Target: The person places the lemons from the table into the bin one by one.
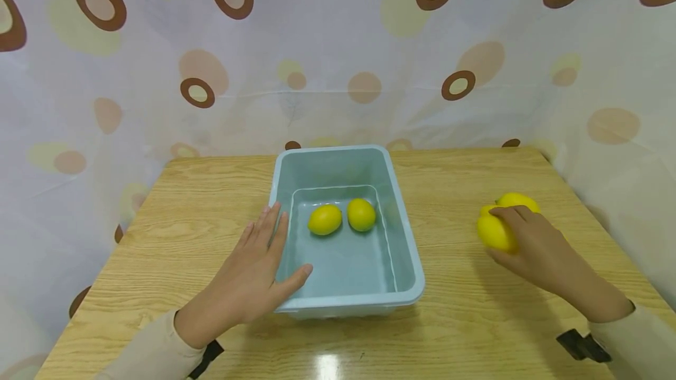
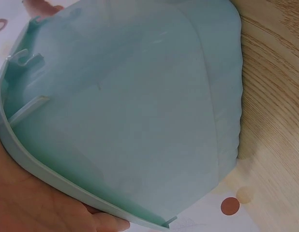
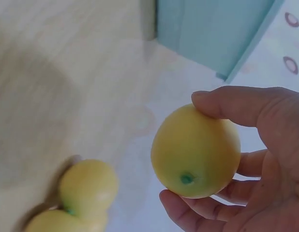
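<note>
My right hand point(image 1: 538, 251) grips a yellow lemon point(image 3: 195, 152) between thumb and fingers, over the right side of the table. In the right wrist view the lemon's green stem end shows, and more lemons point(image 3: 89, 186) lie beyond it on the wood. My left hand point(image 1: 248, 274) rests on the left rim of a pale blue plastic bin point(image 1: 404, 216), fingers spread and straight. Two lemons sit on the bin floor, a left one point(image 1: 324, 219) and a right one point(image 1: 361, 214). The left wrist view shows the bin's outer wall point(image 2: 125, 111) close up.
The bin stands mid-table on a light wooden table point(image 1: 222, 192). A white curtain point(image 1: 338, 46) with brown and beige circles hangs behind and along both sides. Partly behind my right hand lies another lemon point(image 1: 520, 200).
</note>
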`<state>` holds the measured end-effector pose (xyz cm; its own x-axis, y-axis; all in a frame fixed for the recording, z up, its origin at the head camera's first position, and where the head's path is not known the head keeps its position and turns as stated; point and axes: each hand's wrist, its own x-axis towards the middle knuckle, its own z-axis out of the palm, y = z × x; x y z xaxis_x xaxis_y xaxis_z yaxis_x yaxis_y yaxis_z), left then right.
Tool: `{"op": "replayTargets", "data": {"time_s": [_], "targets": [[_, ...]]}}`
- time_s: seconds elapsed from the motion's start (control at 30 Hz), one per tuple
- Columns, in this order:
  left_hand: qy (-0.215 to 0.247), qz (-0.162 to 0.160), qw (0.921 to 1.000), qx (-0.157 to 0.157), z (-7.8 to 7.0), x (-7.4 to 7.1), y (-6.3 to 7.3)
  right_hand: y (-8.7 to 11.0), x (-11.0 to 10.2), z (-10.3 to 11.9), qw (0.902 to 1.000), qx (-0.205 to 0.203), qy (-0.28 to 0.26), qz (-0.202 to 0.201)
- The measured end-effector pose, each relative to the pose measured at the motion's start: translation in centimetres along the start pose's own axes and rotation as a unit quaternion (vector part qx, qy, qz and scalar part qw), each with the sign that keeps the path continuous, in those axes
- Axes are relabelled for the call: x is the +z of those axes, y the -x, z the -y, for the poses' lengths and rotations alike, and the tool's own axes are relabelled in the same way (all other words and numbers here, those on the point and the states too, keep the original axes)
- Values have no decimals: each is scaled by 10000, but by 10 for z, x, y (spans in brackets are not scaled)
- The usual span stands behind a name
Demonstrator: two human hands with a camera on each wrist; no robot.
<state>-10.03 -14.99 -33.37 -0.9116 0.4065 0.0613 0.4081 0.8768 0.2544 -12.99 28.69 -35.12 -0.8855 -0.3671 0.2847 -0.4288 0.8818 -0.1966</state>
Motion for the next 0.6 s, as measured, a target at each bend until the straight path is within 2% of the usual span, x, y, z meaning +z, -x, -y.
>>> {"op": "replayTargets", "data": {"time_s": [0.13, 0.6], "targets": [[5, -27, 10000, 24, 0, 1, 0, -15, -15, 14, 9996, -268, 41, -121], [-71, -32, 10000, 44, 0, 0, -1, -59, -69, 57, 9979, -549, -97, -334]]}}
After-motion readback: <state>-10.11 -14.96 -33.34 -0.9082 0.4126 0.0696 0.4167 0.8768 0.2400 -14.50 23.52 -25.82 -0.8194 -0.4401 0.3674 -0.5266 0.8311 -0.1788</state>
